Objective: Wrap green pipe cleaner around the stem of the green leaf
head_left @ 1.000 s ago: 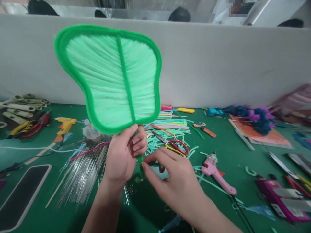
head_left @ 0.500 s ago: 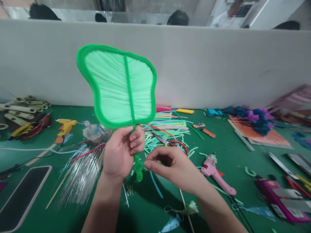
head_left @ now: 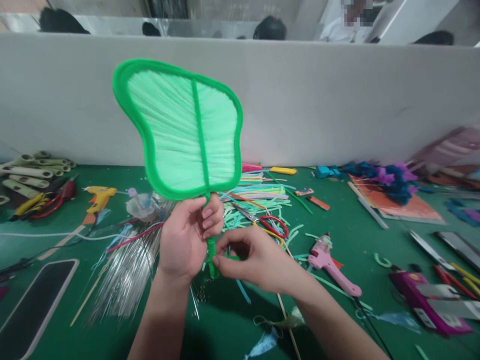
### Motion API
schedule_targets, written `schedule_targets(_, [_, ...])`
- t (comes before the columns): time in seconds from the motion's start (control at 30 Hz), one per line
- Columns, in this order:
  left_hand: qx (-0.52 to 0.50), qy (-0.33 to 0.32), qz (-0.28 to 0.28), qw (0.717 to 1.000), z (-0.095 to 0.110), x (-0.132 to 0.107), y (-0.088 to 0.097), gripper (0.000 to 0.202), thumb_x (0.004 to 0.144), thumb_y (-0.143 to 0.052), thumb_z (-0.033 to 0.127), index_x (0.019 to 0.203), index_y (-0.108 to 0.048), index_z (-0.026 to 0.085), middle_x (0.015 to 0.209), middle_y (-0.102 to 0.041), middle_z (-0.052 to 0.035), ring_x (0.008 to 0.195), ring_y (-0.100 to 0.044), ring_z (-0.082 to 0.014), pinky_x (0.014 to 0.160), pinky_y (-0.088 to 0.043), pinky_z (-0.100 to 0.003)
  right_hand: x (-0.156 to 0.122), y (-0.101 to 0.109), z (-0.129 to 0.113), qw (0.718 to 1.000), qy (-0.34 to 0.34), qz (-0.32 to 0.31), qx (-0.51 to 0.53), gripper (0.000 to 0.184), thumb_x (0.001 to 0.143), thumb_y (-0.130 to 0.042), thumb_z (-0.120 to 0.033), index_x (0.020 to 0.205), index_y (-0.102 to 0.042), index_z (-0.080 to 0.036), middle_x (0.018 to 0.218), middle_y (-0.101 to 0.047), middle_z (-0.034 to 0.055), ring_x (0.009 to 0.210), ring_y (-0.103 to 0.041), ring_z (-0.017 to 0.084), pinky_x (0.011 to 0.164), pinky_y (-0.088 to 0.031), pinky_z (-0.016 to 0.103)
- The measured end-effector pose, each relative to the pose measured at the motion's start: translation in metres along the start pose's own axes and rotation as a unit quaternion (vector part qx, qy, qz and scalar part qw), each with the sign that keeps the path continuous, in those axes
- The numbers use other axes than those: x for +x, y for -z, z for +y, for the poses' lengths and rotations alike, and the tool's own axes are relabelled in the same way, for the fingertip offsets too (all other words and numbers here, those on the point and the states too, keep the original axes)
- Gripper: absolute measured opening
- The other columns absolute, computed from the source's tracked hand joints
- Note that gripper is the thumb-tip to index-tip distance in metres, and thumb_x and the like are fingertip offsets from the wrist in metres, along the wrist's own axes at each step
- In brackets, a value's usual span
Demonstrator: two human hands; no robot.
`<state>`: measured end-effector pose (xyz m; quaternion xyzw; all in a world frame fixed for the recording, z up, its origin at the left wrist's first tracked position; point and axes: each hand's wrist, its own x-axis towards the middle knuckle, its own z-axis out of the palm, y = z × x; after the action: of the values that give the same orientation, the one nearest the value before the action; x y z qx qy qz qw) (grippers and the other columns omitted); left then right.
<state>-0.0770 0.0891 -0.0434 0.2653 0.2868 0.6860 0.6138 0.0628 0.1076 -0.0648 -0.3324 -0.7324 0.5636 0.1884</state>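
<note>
A green hand fan (head_left: 176, 135), leaf-shaped with a pale green fuzzy panel and a darker pipe-cleaner rim, stands upright above the table. My left hand (head_left: 187, 235) is closed around its handle just below the panel. Below that hand, the handle (head_left: 211, 247) shows a wrapping of bright green pipe cleaner. My right hand (head_left: 251, 257) is closed in a pinch beside the lower handle, on a green pipe cleaner (head_left: 233, 258) that is mostly hidden by the fingers.
Behind the hands lie cut pipe cleaners (head_left: 270, 192) and red-handled scissors (head_left: 273, 226). A pink glue gun (head_left: 333, 267) is at right, a yellow glue gun (head_left: 99, 197) at left. Wire strands (head_left: 127, 280) and a phone (head_left: 35, 310) lie left. A white partition (head_left: 318, 100) stands behind.
My right hand has moved slightly left, closer to the handle's lower end. The left hand still holds the fan, which sits slightly higher in view.
</note>
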Motion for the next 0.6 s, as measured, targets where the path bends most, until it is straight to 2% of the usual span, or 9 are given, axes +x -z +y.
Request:
schedule_targets(0.07, [0.023, -0.027, -0.005, 0.999, 0.000, -0.002, 0.001, 0.026, 0.084, -0.047, 0.011, 0.060, -0.057, 0.013, 0.065, -0.046, -0.0013, 0.058, -0.044, -0.0106, 0.049, -0.041, -0.020, 0.003, -0.001, 0.004, 0.998, 0.011, -0.006, 0.066, 0.003, 0.074, -0.067, -0.019, 0.072, -0.065, -0.016, 0.058, -0.045, -0.0070, 0.053, -0.038, 0.007, 0.048, -0.029, 0.020])
schedule_targets(0.13, [0.087, -0.057, -0.009, 0.995, -0.001, -0.005, 0.005, 0.020, 0.086, -0.052, 0.013, 0.078, -0.071, 0.012, 0.081, -0.064, -0.0065, 0.075, -0.058, -0.0136, 0.065, -0.051, -0.021, 0.005, -0.002, 0.006, 0.994, 0.027, 0.012, 0.110, 0.004, 0.071, -0.067, -0.016, 0.071, -0.063, -0.016, 0.062, -0.050, -0.0056, 0.057, -0.042, 0.008, 0.052, -0.034, 0.020])
schedule_targets(0.2, [0.158, -0.035, -0.019, 0.987, -0.001, -0.008, 0.010, 0.016, 0.087, -0.062, 0.016, 0.094, -0.076, 0.014, 0.095, -0.071, -0.0080, 0.086, -0.064, -0.0155, 0.076, -0.055, -0.023, 0.005, -0.002, 0.005, 0.991, 0.047, 0.023, 0.124, 0.006, 0.070, -0.066, -0.013, 0.070, -0.061, -0.016, 0.066, -0.053, -0.0043, 0.060, -0.046, 0.008, 0.055, -0.038, 0.020])
schedule_targets(0.27, [0.199, 0.004, -0.029, 0.979, 0.000, -0.012, 0.016, 0.016, 0.084, -0.071, 0.021, 0.099, -0.077, 0.017, 0.096, -0.075, -0.0082, 0.081, -0.068, -0.0164, 0.073, -0.058, -0.025, 0.003, -0.001, 0.004, 0.991, 0.059, 0.009, 0.123, 0.008, 0.069, -0.064, -0.011, 0.069, -0.059, -0.017, 0.065, -0.053, -0.0049, 0.058, -0.046, 0.008, 0.055, -0.038, 0.020])
schedule_targets(0.33, [0.204, 0.013, -0.030, 0.978, 0.001, -0.013, 0.018, 0.020, 0.080, -0.077, 0.023, 0.099, -0.077, 0.018, 0.094, -0.077, -0.0088, 0.075, -0.071, -0.0171, 0.068, -0.060, -0.027, 0.000, 0.001, 0.002, 0.992, 0.063, -0.005, 0.105, 0.007, 0.072, -0.064, -0.012, 0.069, -0.061, -0.017, 0.063, -0.051, -0.0057, 0.056, -0.043, 0.007, 0.054, -0.037, 0.020])
schedule_targets(0.4, [0.194, 0.003, -0.013, 0.981, 0.003, -0.013, 0.017, 0.022, 0.076, -0.081, 0.022, 0.097, -0.078, 0.018, 0.093, -0.078, -0.0089, 0.073, -0.073, -0.0172, 0.067, -0.061, -0.026, -0.003, 0.004, 0.002, 0.994, 0.061, 0.006, 0.087, 0.005, 0.078, -0.065, -0.017, 0.073, -0.066, -0.017, 0.064, -0.052, -0.0050, 0.057, -0.042, 0.008, 0.053, -0.036, 0.020])
schedule_targets(0.5, [0.194, -0.011, 0.034, 0.980, 0.002, -0.011, 0.009, 0.027, 0.069, -0.086, 0.019, 0.094, -0.077, 0.018, 0.095, -0.078, -0.0083, 0.073, -0.074, -0.0174, 0.062, -0.061, -0.024, -0.008, 0.007, 0.005, 0.994, 0.046, 0.043, 0.094, 0.014, 0.083, -0.068, -0.028, 0.080, -0.073, -0.016, 0.069, -0.061, -0.0016, 0.061, -0.046, 0.009, 0.054, -0.037, 0.021])
schedule_targets(0.6, [0.207, -0.057, 0.064, 0.975, -0.001, -0.007, -0.001, 0.031, 0.065, -0.088, 0.020, 0.094, -0.077, 0.016, 0.094, -0.077, -0.0073, 0.061, -0.068, -0.0110, 0.047, -0.053, -0.015, -0.012, 0.006, 0.008, 0.992, 0.036, 0.065, 0.105, 0.018, 0.083, -0.070, -0.032, 0.085, -0.077, -0.015, 0.069, -0.066, 0.0000, 0.059, -0.048, 0.010, 0.054, -0.037, 0.023])
